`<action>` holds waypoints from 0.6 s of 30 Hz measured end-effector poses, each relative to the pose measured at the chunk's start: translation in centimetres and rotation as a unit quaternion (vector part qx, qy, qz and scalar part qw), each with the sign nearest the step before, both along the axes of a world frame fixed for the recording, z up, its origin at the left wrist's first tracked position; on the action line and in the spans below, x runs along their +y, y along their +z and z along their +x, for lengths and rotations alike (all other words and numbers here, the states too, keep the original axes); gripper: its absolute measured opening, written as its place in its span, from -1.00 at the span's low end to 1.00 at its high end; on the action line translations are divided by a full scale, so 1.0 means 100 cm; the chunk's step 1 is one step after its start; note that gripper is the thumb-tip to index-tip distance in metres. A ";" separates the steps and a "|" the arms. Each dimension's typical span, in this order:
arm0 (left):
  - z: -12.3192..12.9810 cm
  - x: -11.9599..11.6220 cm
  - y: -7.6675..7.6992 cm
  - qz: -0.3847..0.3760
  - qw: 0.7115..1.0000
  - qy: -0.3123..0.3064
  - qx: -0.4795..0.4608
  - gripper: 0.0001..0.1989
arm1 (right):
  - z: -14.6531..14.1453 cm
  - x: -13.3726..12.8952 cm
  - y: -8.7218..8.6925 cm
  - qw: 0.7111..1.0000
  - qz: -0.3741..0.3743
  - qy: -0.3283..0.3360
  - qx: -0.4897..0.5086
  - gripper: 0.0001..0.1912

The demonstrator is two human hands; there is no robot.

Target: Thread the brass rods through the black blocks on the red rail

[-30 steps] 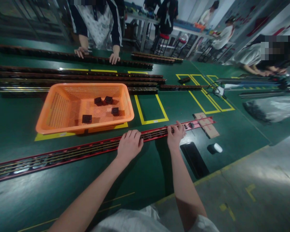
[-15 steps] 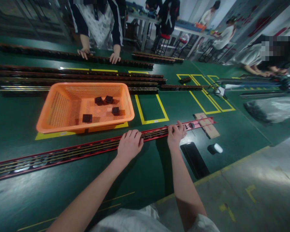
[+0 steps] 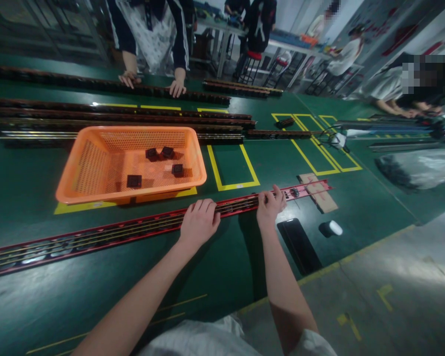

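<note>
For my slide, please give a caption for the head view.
Both hands rest on a red rail near an orange basket.

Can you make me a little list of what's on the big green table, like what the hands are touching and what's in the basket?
left hand: resting on the long red-edged rail strip
right hand: resting on the same strip, farther right
orange plastic mesh basket: beyond the strip, holds four small black square blocks
black flat phone: beside the right hand
green table: marked with yellow tape boxes

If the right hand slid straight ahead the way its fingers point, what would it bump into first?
Probably nothing soon: past the red rail under the right hand, bare green table follows, then a yellow taped line. Depth is unclear.
</note>
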State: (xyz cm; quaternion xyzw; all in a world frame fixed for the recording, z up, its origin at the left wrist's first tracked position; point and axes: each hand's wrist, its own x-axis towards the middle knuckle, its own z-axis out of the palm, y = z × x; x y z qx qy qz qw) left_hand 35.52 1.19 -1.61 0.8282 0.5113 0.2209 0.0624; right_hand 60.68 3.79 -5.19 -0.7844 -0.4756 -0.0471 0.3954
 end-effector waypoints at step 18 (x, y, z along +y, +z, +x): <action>0.000 0.000 -0.003 0.009 1.000 -0.003 -0.020 -0.76 | -0.002 -0.002 0.002 1.000 0.017 0.013 -0.006 -0.72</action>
